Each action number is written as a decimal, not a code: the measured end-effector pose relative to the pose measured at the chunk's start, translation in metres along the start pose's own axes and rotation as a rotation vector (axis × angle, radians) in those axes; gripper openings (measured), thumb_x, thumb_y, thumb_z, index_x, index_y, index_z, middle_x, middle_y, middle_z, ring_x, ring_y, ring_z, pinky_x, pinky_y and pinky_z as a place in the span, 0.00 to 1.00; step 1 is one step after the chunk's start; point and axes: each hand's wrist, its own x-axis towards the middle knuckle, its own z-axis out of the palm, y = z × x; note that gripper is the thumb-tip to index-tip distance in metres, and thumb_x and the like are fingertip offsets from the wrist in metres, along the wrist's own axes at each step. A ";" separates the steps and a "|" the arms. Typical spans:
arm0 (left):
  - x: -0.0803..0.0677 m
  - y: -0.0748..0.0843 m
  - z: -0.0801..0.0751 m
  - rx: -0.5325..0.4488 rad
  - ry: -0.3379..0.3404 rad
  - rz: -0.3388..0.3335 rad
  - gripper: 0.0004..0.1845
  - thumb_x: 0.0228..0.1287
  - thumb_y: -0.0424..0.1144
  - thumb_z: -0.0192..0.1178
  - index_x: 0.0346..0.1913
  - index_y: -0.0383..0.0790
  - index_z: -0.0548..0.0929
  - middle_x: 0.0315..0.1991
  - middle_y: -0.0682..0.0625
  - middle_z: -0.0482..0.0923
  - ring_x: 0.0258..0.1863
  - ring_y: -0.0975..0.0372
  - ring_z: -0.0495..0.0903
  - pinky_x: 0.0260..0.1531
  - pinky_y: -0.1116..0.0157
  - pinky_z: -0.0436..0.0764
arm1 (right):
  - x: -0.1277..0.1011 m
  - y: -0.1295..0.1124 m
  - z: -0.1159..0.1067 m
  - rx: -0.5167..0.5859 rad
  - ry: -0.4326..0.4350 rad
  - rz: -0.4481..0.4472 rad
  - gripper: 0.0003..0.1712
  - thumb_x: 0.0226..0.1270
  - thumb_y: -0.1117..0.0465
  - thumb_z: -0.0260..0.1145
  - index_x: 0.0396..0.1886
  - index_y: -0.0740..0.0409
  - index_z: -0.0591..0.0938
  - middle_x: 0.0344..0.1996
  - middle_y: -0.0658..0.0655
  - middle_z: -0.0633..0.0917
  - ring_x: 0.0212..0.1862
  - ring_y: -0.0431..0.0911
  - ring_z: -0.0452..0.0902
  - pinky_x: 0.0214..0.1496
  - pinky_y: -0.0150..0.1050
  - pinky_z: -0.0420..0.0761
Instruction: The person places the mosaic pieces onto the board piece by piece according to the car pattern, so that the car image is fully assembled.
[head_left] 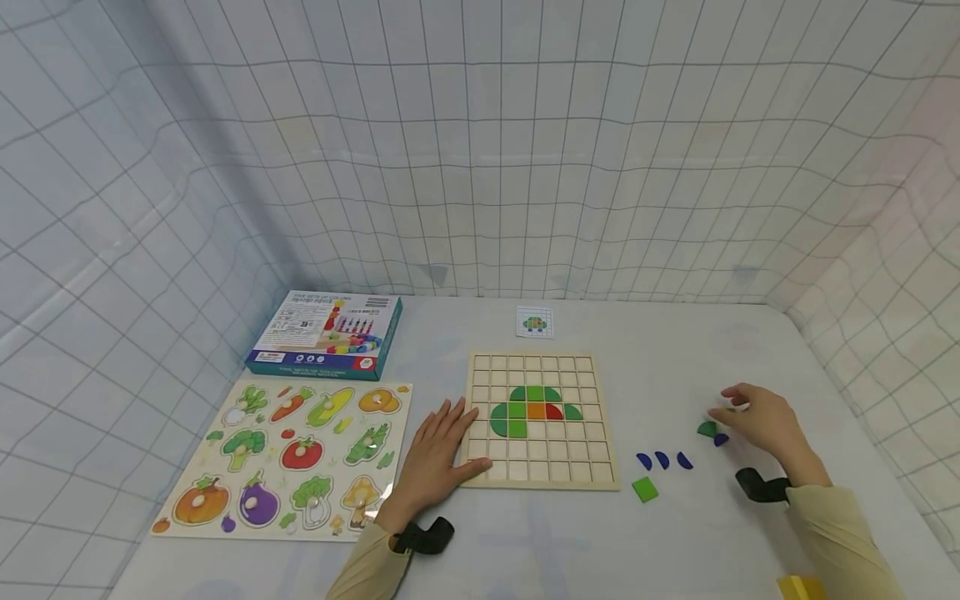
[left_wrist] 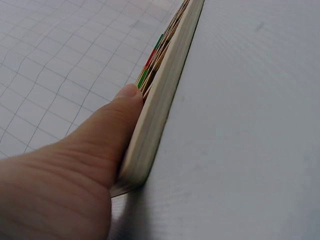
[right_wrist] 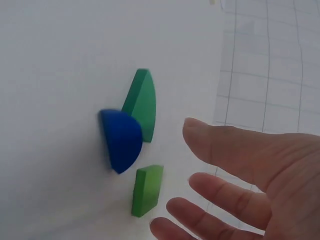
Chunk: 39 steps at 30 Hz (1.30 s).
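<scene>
A wooden grid board point(head_left: 540, 454) lies mid-table with a partial picture of green, orange and red tiles point(head_left: 534, 410). My left hand point(head_left: 452, 442) lies flat beside the board's left edge point(left_wrist: 156, 120), fingers straight, the thumb point(left_wrist: 107, 135) pressed against that edge. My right hand point(head_left: 738, 410) hovers at the right with spread, relaxed fingers point(right_wrist: 220, 200), holding nothing. Just under it lie a green quarter-round piece point(head_left: 707, 429) point(right_wrist: 141, 104), a blue rounded piece point(head_left: 721, 439) point(right_wrist: 121, 140) and a small green square point(right_wrist: 147, 190).
Three blue half-rounds point(head_left: 663, 460) and a green square point(head_left: 644, 489) lie right of the board. A pattern card point(head_left: 535, 322) sits behind it. A vegetable puzzle point(head_left: 288, 458) and a toy box point(head_left: 326, 333) are at the left. A yellow object point(head_left: 798, 587) shows bottom right.
</scene>
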 end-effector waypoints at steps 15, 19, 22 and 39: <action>0.000 0.001 -0.001 -0.002 -0.030 -0.026 0.43 0.58 0.63 0.59 0.72 0.44 0.62 0.73 0.46 0.54 0.73 0.53 0.44 0.69 0.54 0.43 | 0.001 0.023 -0.003 0.061 -0.085 0.088 0.26 0.59 0.55 0.68 0.45 0.76 0.76 0.37 0.72 0.79 0.40 0.65 0.74 0.34 0.52 0.77; 0.000 0.001 -0.001 0.003 -0.029 -0.028 0.43 0.57 0.63 0.59 0.72 0.44 0.63 0.72 0.46 0.54 0.73 0.53 0.44 0.69 0.54 0.43 | 0.003 0.023 -0.003 0.077 -0.095 0.079 0.25 0.58 0.56 0.69 0.44 0.74 0.76 0.35 0.67 0.80 0.38 0.61 0.74 0.34 0.49 0.76; 0.000 0.000 -0.001 0.003 -0.030 -0.029 0.43 0.57 0.63 0.59 0.72 0.44 0.63 0.72 0.46 0.54 0.73 0.53 0.44 0.69 0.54 0.43 | 0.005 0.025 -0.001 0.106 -0.117 0.062 0.23 0.58 0.57 0.69 0.44 0.73 0.76 0.35 0.63 0.79 0.37 0.57 0.74 0.33 0.44 0.74; 0.000 0.001 -0.001 -0.004 -0.037 -0.038 0.43 0.58 0.63 0.59 0.72 0.44 0.63 0.73 0.46 0.53 0.73 0.53 0.44 0.69 0.54 0.43 | 0.013 0.024 0.002 0.183 -0.161 0.085 0.20 0.55 0.58 0.72 0.38 0.69 0.76 0.30 0.55 0.76 0.32 0.48 0.68 0.30 0.38 0.68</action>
